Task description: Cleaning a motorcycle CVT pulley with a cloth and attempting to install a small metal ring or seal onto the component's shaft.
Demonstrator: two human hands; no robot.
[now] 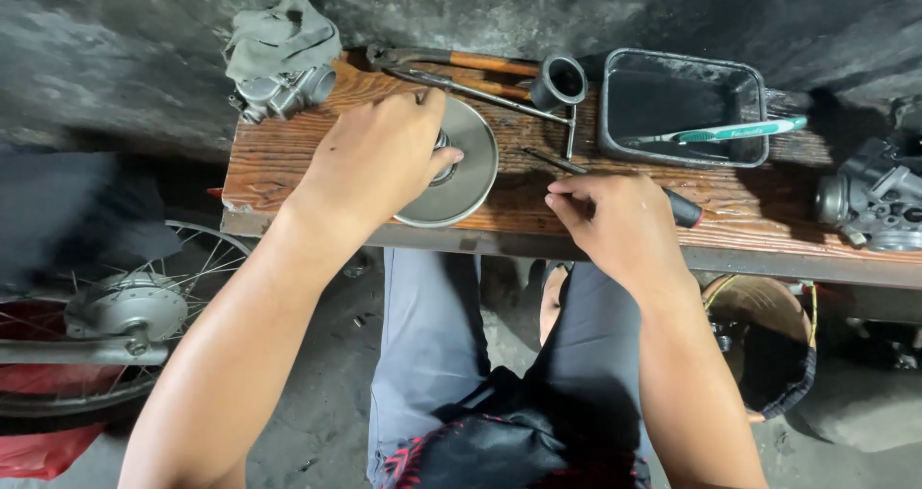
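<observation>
1. Left hand (379, 158): it lies palm-down over the metal pulley disc (459, 177), fingers curled and closed about the raised hub (444, 158) at the disc's centre, thumb tip at the hub's right side. The wrist is bent forward and the forearm runs down toward the lower left of the view.
2. Metal pulley disc: it rests flat on the wooden bench (288, 162), near the front edge and left of centre. Its left half is hidden under the hand.
3. Right hand (615, 225): fingers drawn together and clamped on a thin black-handled tool (615, 182). The shaft points up and left toward the disc, and the handle end shows beyond the knuckles at the right. The tip lies near the disc's rim, apart from it.
4. Handling note, as a judgement: the disc sits close to the bench edge, so a steady downward hold on the hub would keep it from sliding or tipping. The thin tool is best kept low and guided from the fingertips, so the tip meets the part without skidding.
5. Surroundings: a grey rag (283, 33) over a carburettor body (283, 90) at the bench's left end; a short black tube (559, 81) and long-handled tools (461, 71) behind the disc; a dark metal tray (615, 143) holding a green-handled brush (735, 132); a spoked wheel (125, 316) on the floor at the left.
</observation>
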